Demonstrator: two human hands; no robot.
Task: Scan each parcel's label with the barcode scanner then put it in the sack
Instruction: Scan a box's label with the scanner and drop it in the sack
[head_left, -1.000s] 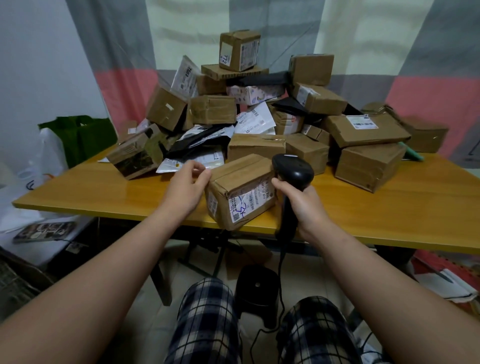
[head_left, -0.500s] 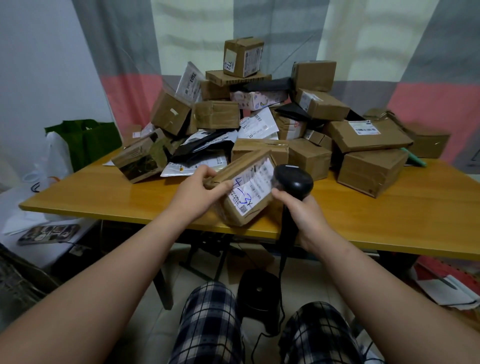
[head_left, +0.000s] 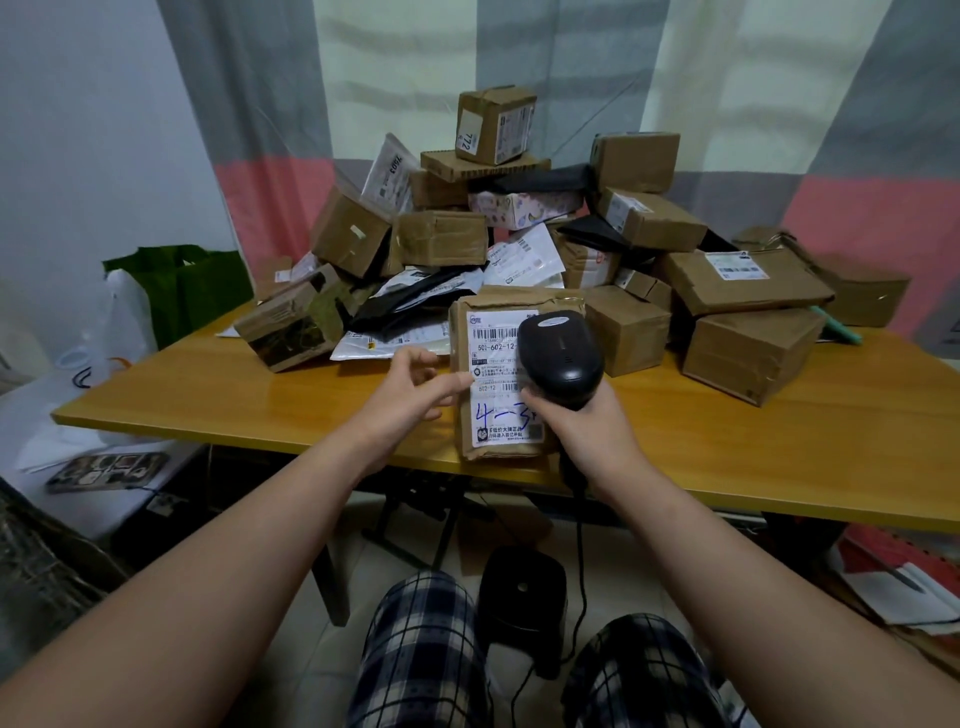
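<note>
A brown parcel (head_left: 496, 447) stands tilted up at the near edge of the wooden table (head_left: 779, 441), its white label (head_left: 493, 364) with blue handwriting facing me. My left hand (head_left: 415, 389) holds its left side, thumb on the label. In front of the label's right part is a black barcode scanner (head_left: 561, 358), gripped at the handle by my right hand (head_left: 582, 431). The scanner's head covers part of the label.
A tall heap of cardboard boxes (head_left: 753, 353) and mailer bags (head_left: 395, 338) fills the table's back. A green bag (head_left: 182, 291) and a white plastic sack (head_left: 78, 358) stand at the left. The scanner's black stand (head_left: 522, 592) sits on the floor between my knees.
The parcel was turned from lying on the table edge to upright with its label facing me. My right hand brought the scanner up in front of the label.
</note>
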